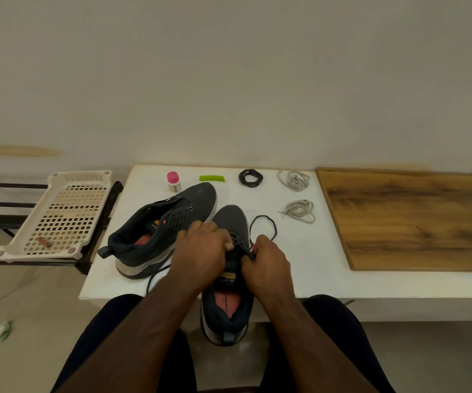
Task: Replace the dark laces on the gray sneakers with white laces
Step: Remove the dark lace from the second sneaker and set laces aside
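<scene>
While both hands pinch dark lace [263, 225], near sneaker [230, 222] lies lengthwise, toe toward wall.

- A dark gray mesh sneaker [230, 222] stands on a white table [300, 268], its heel overhanging the near edge.
- The left hand [200, 251] rests over its lacing; the right hand [266, 265] pinches the thin dark lace [263, 222], which loops out to the right.
- A second dark gray sneaker [166, 222] lies tilted on its side, seemingly unlaced.
- Behind: a coiled black lace [250, 177], two bundled white laces [294, 179] [300, 211], a pink-capped small bottle [173, 181].
</scene>
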Demonstrator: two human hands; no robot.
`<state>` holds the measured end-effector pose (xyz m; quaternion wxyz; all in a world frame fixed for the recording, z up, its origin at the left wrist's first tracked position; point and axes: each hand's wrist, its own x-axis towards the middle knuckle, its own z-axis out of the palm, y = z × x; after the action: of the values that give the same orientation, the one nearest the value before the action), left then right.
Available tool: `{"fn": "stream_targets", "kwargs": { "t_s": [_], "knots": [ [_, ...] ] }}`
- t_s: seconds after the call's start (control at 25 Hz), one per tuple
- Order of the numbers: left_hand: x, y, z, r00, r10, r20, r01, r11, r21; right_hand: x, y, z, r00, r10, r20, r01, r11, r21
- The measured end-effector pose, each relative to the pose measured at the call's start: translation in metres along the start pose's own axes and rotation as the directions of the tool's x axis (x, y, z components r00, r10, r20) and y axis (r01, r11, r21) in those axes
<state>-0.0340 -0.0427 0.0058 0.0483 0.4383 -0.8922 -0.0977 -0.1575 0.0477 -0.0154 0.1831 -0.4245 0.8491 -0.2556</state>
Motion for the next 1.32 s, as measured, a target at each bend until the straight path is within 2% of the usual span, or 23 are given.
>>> {"fn": "stream_targets", "kwargs": {
  "t_s": [0.12,0.16,0.2,0.28,0.36,0.52,0.6,0.68,0.76,0.92,1.12,1.24,1.32],
  "knots": [
    [0.002,-0.04,-0.01,0.975,-0.208,-0.073,0.197,0.971,-0.139,0.002,0.004,-0.005,1.0,0.024,-0.007,-0.024,0.999,0.027],
    [0.0,-0.044,-0.008,0.968,-0.237,-0.087,0.22,0.96,-0.173,0.002,0.003,-0.006,1.0,0.025,-0.007,-0.024,0.999,0.029],
    [-0.003,-0.041,-0.008,0.973,-0.215,-0.081,0.197,0.962,-0.188,0.001,0.002,-0.005,1.0,0.02,-0.005,-0.02,0.999,0.029],
    [-0.006,-0.019,-0.006,0.994,-0.106,0.013,0.107,0.978,-0.18,-0.001,-0.002,-0.003,1.0,0.009,-0.002,-0.009,1.0,0.029],
    [-0.007,0.0,-0.002,0.995,-0.055,0.084,0.066,0.989,-0.135,-0.002,-0.003,-0.003,1.0,0.01,-0.001,-0.01,1.0,0.03],
    [-0.005,0.005,0.0,0.998,-0.056,0.041,0.06,0.992,-0.114,-0.002,-0.001,-0.003,1.0,0.012,-0.004,-0.012,1.0,0.023],
    [-0.003,-0.008,-0.008,0.995,-0.1,-0.016,0.097,0.983,-0.155,-0.001,-0.001,-0.003,1.0,0.01,0.006,-0.01,0.999,0.03],
    [0.001,-0.029,-0.016,0.972,-0.228,-0.054,0.213,0.956,-0.2,-0.001,-0.002,-0.003,1.0,0.01,0.018,-0.01,0.999,0.043],
    [-0.003,-0.034,-0.016,0.957,-0.29,-0.025,0.279,0.938,-0.205,-0.001,-0.002,-0.003,1.0,0.002,0.015,-0.002,0.999,0.04],
    [-0.009,0.0,-0.005,0.994,-0.099,0.046,0.105,0.984,-0.143,-0.002,-0.003,-0.003,1.0,-0.009,0.007,0.009,0.999,0.04],
    [-0.007,0.012,0.001,0.998,-0.049,-0.029,0.046,0.996,-0.076,-0.001,0.0,-0.001,1.0,0.001,0.002,-0.001,1.0,0.02],
    [0.0,-0.019,-0.013,0.977,-0.188,-0.1,0.17,0.971,-0.17,0.0,0.0,-0.001,1.0,0.008,0.009,-0.008,0.999,0.039],
    [0.0,-0.036,-0.017,0.952,-0.296,-0.077,0.276,0.94,-0.203,0.0,0.0,-0.002,1.0,0.003,0.012,-0.004,0.999,0.044]
  ]
}}
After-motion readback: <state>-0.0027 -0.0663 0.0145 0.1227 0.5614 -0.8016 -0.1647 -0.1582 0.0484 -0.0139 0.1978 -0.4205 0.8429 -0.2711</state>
